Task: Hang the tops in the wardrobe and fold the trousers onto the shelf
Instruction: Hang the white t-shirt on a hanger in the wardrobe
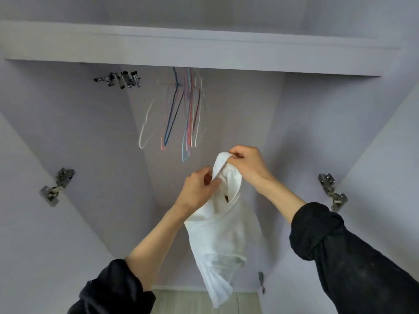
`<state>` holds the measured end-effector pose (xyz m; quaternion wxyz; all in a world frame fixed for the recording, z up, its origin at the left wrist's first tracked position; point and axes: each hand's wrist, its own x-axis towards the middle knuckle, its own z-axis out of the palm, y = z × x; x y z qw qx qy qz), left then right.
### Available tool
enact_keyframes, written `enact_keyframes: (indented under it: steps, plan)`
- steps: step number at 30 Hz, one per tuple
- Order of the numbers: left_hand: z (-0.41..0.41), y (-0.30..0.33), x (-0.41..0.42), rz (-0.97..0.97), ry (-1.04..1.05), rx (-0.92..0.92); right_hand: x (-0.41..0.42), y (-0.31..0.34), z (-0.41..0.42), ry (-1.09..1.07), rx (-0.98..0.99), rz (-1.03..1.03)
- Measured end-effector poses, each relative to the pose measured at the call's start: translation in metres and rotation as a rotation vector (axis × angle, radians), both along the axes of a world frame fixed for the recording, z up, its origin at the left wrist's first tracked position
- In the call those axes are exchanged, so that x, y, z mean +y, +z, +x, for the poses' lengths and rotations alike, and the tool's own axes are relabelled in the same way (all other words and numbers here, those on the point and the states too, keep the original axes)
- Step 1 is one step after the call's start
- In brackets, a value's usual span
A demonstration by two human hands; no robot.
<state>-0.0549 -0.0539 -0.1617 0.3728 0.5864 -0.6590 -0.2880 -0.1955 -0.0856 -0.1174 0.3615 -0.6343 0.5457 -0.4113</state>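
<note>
Thin coloured hangers [181, 114] hang bunched under the wardrobe's top panel [204, 57].

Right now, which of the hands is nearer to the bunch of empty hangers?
Right. The right hand pinches the white top's strap just below and right of the hangers. The left hand grips the same strap lower down, farther from them.

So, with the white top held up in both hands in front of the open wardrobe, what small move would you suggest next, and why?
Probably free the right hand and reach up for one of the empty hangers. Both it and the left hand pinch the white top at its collar, no hanger shows in it, and the hangers hang just above, so one likely has to come down first.
</note>
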Motion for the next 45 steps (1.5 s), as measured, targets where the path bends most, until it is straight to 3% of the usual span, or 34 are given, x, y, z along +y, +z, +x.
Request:
enact_keyframes:
  steps: [5,9,11,15,17,19,22,26,29,32,36,38,42,45]
  plan:
    - [0.001,0.011,-0.022,0.008,-0.019,0.05,-0.026,-0.022,-0.034,0.037,0.07,0.042]
    - [0.0,0.013,-0.025,0.058,0.033,0.179,-0.041,-0.054,-0.048,0.05,0.363,0.136]
    - [0.004,0.009,-0.025,0.061,0.069,0.071,-0.046,-0.058,-0.049,0.049,0.364,0.14]
    - [0.033,0.0,-0.031,0.088,0.202,-0.333,-0.051,-0.041,-0.028,0.127,0.313,0.045]
    - [0.04,0.003,-0.029,0.113,0.168,-0.397,-0.051,-0.033,-0.006,0.215,0.284,-0.006]
    - [0.04,0.006,-0.027,0.049,0.081,-0.371,-0.051,-0.028,0.016,0.281,0.282,-0.059]
    - [0.045,0.011,-0.022,-0.084,0.175,-0.382,-0.051,-0.033,0.038,0.246,0.3,-0.112]
    - [0.055,0.013,-0.023,-0.05,0.198,-0.315,-0.051,-0.057,0.05,0.192,0.42,-0.151]
    - [0.065,0.016,-0.023,-0.022,0.176,-0.153,-0.05,-0.079,0.049,0.158,0.599,-0.177]
    - [0.081,0.026,-0.022,-0.012,0.19,0.0,-0.057,-0.102,0.031,0.086,0.681,-0.016]
    - [0.108,0.034,-0.03,0.039,0.388,0.14,-0.073,-0.106,-0.001,-0.031,0.682,0.198]
    - [0.118,0.029,-0.034,0.174,0.407,0.134,-0.082,-0.098,-0.012,-0.065,0.699,0.242]
    - [0.118,0.011,-0.028,0.419,0.247,0.058,-0.094,-0.079,-0.017,-0.036,0.712,0.255]
    - [0.128,-0.006,-0.029,0.411,0.243,-0.069,-0.102,-0.069,-0.013,0.001,0.52,0.309]
